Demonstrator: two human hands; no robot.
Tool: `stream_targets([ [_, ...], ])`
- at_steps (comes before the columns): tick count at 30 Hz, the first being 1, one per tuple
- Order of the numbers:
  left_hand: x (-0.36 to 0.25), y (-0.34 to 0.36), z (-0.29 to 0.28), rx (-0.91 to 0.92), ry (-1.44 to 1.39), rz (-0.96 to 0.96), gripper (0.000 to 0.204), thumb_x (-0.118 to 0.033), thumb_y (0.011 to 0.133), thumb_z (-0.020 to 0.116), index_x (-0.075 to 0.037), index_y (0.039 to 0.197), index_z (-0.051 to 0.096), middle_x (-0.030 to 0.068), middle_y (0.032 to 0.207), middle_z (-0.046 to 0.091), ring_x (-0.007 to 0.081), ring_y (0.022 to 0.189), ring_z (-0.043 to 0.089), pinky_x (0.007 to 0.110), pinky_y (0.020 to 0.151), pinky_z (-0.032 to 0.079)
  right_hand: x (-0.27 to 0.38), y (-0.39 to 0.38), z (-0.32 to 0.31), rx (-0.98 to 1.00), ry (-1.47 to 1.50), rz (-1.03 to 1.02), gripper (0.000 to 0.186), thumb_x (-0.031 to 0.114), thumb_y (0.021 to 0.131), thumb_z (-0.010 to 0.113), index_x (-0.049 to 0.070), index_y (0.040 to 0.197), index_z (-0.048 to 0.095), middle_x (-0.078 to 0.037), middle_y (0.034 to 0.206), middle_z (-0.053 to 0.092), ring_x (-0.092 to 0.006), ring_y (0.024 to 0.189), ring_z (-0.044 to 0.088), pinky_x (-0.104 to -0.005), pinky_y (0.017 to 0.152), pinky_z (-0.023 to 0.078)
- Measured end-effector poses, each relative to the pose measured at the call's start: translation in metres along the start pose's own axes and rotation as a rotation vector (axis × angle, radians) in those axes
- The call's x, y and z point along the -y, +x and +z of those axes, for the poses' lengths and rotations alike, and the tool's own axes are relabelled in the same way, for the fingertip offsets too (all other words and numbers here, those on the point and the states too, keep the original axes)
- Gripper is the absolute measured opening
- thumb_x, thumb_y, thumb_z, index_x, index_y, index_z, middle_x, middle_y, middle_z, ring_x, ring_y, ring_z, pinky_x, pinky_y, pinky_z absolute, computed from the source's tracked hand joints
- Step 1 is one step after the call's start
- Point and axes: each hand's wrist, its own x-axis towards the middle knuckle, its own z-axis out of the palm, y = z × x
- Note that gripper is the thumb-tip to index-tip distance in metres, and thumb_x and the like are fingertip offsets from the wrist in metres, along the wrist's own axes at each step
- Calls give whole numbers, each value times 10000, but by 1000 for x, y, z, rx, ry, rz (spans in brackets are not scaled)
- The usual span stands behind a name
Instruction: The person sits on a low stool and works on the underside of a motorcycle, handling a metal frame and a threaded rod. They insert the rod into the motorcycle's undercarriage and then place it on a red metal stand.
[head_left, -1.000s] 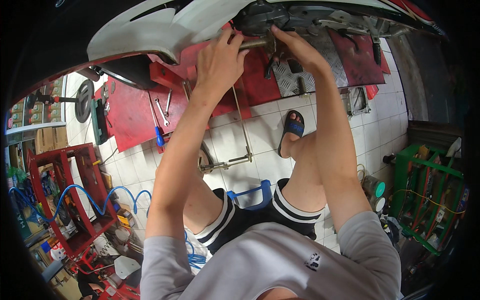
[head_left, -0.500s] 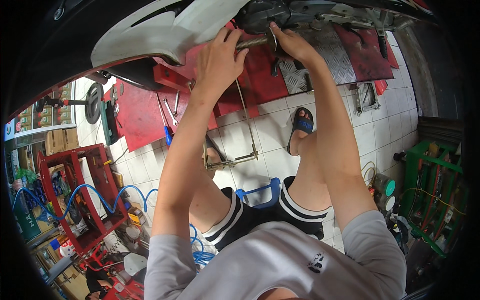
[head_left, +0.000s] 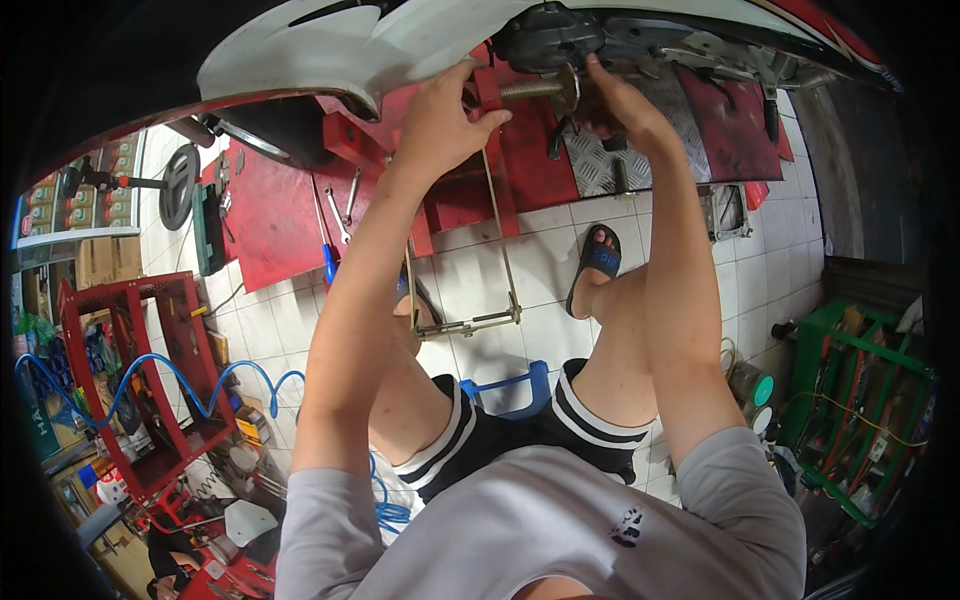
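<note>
My left hand (head_left: 440,125) is closed around an upright red metal jaw (head_left: 487,90), its thumb stretched to the right along the jaw's lower end. From this jaw a thick threaded screw (head_left: 532,89) runs right to a round metal disc (head_left: 570,90). At the disc is my right hand (head_left: 620,105), fingers curled by its edge and thumb raised beside it; the fingertips are partly hidden. Just above both hands hangs a motorcycle's dark engine casing (head_left: 548,38), with white bodywork (head_left: 300,65) to the left.
Below lies a red lift platform (head_left: 280,235) with wrenches (head_left: 351,197) and a blue-handled screwdriver (head_left: 329,262). A thin metal rod frame (head_left: 465,326) extends toward my legs. On the left stand a red metal rack (head_left: 140,380) and a coiled blue hose (head_left: 155,362); on the right, a green rack (head_left: 850,390).
My right hand and the disc have shifted a little right, and the thumb has come off the disc. More of the red jaw shows beside my left hand. The view has tilted slightly.
</note>
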Motion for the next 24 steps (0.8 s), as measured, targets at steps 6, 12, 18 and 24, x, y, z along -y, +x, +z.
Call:
stream_targets([
  [6,12,1,7,-140,41,76,594,-270,676,844,-11,1162,621,155,1038,701,300,964,676,378,840,541,-19,12,-19,109,27,61,675,621,987,316,55,1169,635,-29,842,651,-85,645,508,-236,564,361],
  [12,13,-1,9,-128,-68,6,585,-274,673,846,-10,1148,630,166,1053,697,315,984,667,375,868,532,-8,-8,10,-73,87,-158,555,545,959,472,22,1007,653,-7,699,589,-82,575,479,-229,538,373],
  [18,13,-1,11,-153,-35,42,570,-243,680,844,-1,1149,628,159,1053,699,301,992,670,379,863,532,-8,-2,-8,124,86,-74,596,416,945,583,-12,1344,471,4,799,555,-58,626,444,-203,522,307],
  [24,12,-1,12,-130,-139,10,582,-232,686,839,7,1167,615,177,1073,692,322,1003,663,392,893,508,-13,-6,5,60,227,-268,498,298,923,641,-10,1291,506,49,713,438,-50,572,347,-217,502,264],
])
